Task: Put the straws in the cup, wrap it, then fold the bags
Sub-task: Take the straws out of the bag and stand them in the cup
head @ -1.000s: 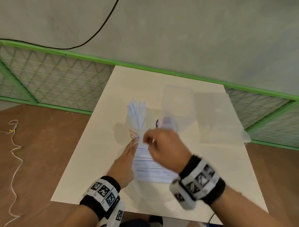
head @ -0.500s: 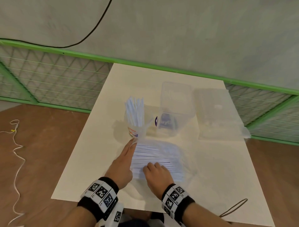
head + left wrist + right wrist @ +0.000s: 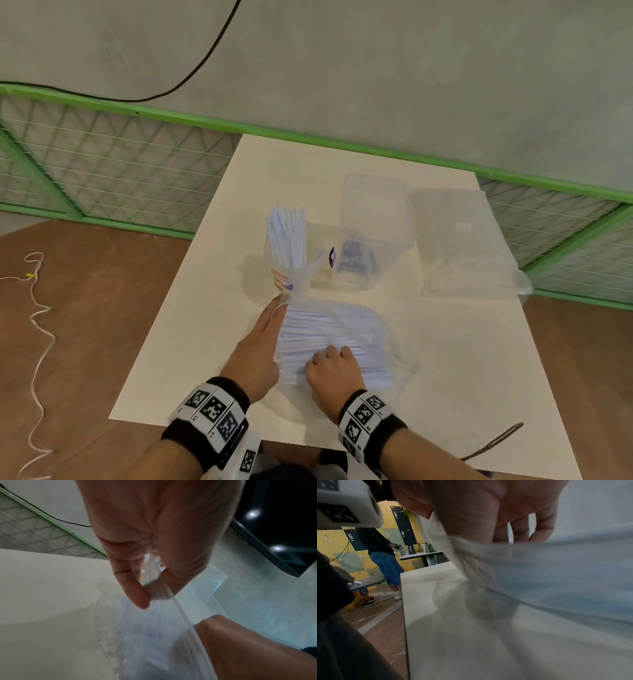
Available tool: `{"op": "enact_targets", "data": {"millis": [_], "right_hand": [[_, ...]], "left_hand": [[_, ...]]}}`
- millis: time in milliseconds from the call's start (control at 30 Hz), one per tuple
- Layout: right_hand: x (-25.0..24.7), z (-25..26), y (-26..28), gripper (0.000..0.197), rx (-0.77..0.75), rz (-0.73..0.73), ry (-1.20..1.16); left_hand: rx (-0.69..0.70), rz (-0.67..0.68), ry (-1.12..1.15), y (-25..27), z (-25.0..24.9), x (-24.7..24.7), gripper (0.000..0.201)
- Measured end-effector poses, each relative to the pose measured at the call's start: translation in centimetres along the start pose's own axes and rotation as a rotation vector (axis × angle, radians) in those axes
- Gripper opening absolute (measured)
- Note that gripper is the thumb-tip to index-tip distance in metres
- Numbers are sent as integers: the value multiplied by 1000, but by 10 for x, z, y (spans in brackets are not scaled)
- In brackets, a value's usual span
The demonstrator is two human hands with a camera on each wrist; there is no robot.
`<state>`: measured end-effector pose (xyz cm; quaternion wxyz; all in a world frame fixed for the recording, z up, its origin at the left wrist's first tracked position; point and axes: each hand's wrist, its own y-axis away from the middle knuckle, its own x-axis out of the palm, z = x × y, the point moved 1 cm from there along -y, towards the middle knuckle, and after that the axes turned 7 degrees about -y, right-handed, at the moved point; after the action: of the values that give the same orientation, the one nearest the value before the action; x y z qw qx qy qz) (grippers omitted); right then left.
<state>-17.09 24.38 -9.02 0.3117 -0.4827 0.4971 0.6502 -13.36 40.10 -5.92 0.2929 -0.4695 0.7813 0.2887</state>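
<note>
A clear cup (image 3: 286, 270) with an orange print stands mid-table, and a bunch of white paper-wrapped straws (image 3: 287, 236) sticks up out of it. Just in front lies a clear bag (image 3: 373, 329) still full of straws (image 3: 318, 329). My left hand (image 3: 262, 337) pinches the bag's mouth at its far left corner; the left wrist view shows thumb and finger tight on the bag's rim (image 3: 158, 593). My right hand (image 3: 334, 371) is inside the bag's mouth with its fingers (image 3: 520, 530) curled over the straws. Blurred plastic film hides the fingertips.
A clear plastic box (image 3: 375, 212) stands behind the bag, with a blue-labelled item (image 3: 352, 262) at its foot. Flat clear bags (image 3: 462, 240) lie at the right. A dark elastic loop (image 3: 496, 442) sits near the table's front right edge. A green mesh fence (image 3: 113, 164) runs behind.
My right hand has dropped from beside the cup to the bag and now sits in its mouth on the straws. The left hand has kept its pinch on the bag's corner.
</note>
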Motion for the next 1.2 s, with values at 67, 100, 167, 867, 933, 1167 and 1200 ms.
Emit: {"op": "enact_targets", "data": {"millis": [67,100,167,867,933,1167,1200], "right_hand": [[-4,1,2,11,-19,52,26],[-5,1,2,6,-27,67,33],[-3,-1,3,16,-31,71,43],[-53,-32,25,36,158,-247,-835],[-72,-35,30,32,203,-379,-1256],[-50,-34,42,21,238,-306,-1409],[-42,-33,42,16,253,-265,-1345]], "left_hand": [[2,0,-6,0,-1,0,106],[2,0,-6,0,-1,0,105],[0,2,-3,0,-1,0,105],[-19,-26,18,-1,2,-3,107],[-18,-31,5,-1,3,-2,107],[-15,-32,23,-4,2,-2,106],[-17,-30,29,-4,2,-2,105]]}}
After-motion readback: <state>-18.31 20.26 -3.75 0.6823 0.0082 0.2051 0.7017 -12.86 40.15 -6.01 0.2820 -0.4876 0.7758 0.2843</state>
